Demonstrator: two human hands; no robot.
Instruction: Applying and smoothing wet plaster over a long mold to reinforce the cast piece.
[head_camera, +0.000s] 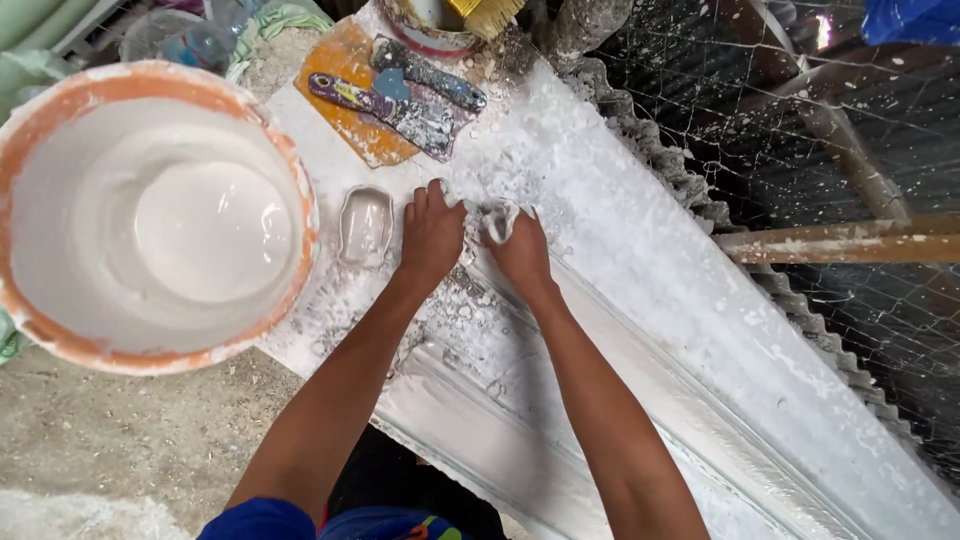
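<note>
My left hand (432, 232) lies flat, fingers apart, on a long white plaster moulding (620, 300) that runs from upper left to lower right. Close beside it my right hand (517, 250) is closed on a small wad of white plaster-soaked fibre (499, 220), pressed against the moulding's surface. A small white oval cup (366, 226) sits just left of my left hand. Both forearms reach up from the bottom of the head view.
A large orange-rimmed bucket of white liquid plaster (150, 215) stands at the left. Two plaster-caked scrapers (410, 95) lie on an orange board (350, 110) at the top. A brush in a bowl (470, 20) is beyond. Mesh and wooden bars (840, 245) lie to the right.
</note>
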